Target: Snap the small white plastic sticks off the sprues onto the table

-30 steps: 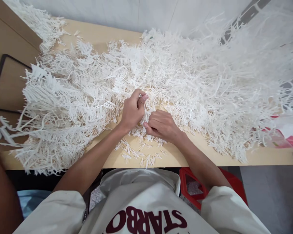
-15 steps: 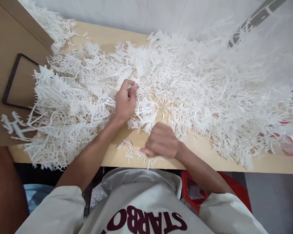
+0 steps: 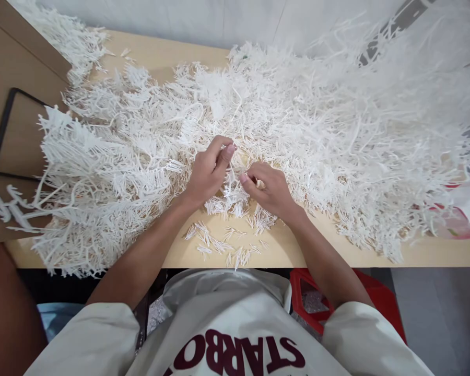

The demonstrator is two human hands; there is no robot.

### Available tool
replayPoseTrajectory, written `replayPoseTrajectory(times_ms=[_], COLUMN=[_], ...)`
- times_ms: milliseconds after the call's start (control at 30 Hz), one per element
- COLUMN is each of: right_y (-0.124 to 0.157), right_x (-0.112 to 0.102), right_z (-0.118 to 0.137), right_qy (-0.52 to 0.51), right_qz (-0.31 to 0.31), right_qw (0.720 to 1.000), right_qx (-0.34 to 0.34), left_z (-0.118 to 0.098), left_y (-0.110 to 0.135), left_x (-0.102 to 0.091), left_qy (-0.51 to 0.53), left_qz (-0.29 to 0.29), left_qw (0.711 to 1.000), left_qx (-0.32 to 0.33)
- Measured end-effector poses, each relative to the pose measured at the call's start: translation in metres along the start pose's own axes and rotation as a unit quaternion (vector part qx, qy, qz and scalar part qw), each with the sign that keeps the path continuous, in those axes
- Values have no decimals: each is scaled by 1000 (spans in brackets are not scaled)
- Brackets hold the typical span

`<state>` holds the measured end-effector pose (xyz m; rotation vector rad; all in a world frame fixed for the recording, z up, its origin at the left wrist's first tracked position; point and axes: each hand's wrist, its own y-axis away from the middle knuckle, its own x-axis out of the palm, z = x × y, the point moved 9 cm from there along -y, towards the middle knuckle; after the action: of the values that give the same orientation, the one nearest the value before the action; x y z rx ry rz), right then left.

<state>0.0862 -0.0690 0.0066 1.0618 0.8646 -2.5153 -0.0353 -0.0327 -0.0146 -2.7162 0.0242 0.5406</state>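
Note:
Thin white branched plastic-looking pieces lie in a large heap across the table. At the heap's front edge, my left hand is closed, thumb and forefinger pinching the top of a white branched piece. Just to its right, my right hand has its thumb and forefinger drawn together at the side of that piece; the exact contact between its fingertips is too small to make out. Short loose white bits are scattered on the tabletop nearer my body.
A cardboard box with a black-edged handle opening stands at the left. Behind the wooden table rises a grey wall. A red stool is under the right side. Pink-and-white plastic lies at the right end.
My right hand has moved up from the front of the table to beside my left hand, and its fingers have come together. The left hand has shifted slightly right with its pinch kept.

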Motion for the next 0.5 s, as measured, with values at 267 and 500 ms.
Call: replayPoseTrajectory(times_ms=[267,500], right_y=[8,39], right_x=[6,23], right_z=[32,87], right_qy=[152,91], right_qz=[-10,-13], right_qw=[977,940], right_qx=[-147,-328], left_z=[-3,25], left_y=[-2,-13], left_x=[-2,-30], left_qy=[-35,-11], left_qz=[-14,-123], left_qw=[999,992], left_qx=[27,10])
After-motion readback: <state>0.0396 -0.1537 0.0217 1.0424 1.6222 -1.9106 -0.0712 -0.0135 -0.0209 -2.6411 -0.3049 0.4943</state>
